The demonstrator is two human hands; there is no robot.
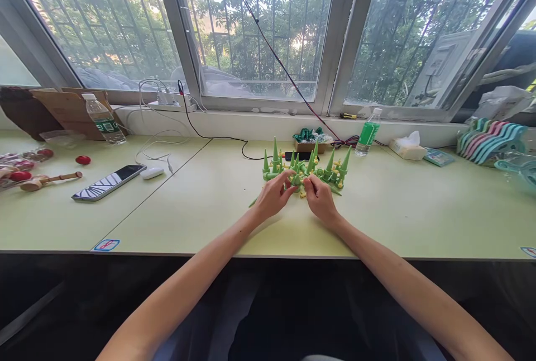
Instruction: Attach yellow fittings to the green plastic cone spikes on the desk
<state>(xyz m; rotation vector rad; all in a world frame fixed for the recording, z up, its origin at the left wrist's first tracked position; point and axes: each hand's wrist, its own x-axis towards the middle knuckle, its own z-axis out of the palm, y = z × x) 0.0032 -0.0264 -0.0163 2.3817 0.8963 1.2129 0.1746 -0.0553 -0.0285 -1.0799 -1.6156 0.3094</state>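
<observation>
A cluster of green cone-shaped plastic pieces with small yellow parts (330,168) stands on the pale green table (402,210), just in front of me. My left hand (273,196) has its fingers curled and pinched on one of the green pieces at the near edge of the cluster. My right hand (319,198) is closed too, its fingertips meeting the left hand's at a small green and yellow piece (298,181). A thin green stick (253,203) lies on the table by my left wrist.
To the left lie a phone (108,182), a white mouse (151,172), a water bottle (103,119), cardboard (62,107) and red toys (25,168). A green bottle (368,133), tissues (407,147) and coloured hangers (489,140) sit at the right. Cables (209,134) run along the sill.
</observation>
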